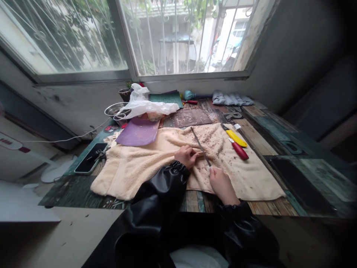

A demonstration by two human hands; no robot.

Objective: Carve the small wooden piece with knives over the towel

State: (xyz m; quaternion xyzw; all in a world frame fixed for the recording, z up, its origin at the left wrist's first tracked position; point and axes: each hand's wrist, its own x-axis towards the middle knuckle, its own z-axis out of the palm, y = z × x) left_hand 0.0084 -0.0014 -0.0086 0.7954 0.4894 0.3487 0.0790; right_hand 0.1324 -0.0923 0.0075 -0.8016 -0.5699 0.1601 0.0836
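My right hand (222,185) is closed round the near end of a long thin dark file (199,144), which slants away to the far left over the towel. My left hand (185,156) is closed in a pinch on a small pale stick (200,153), probably wood. The stick's tip meets or lies just under the file; I cannot tell which. Beneath both hands spreads a cream towel (134,163) strewn with brown shavings. Right of the file lie a red-handled carving knife (239,149) and a yellow utility knife (236,138).
On the towel's far left edge rests a purple sheet (138,132). Behind it are a white plastic bag (147,108), a metal bowl (110,109) and a green mat (167,98). A phone (90,158) with keys lies left; a grey wrapped bundle (231,99) sits at the back right.
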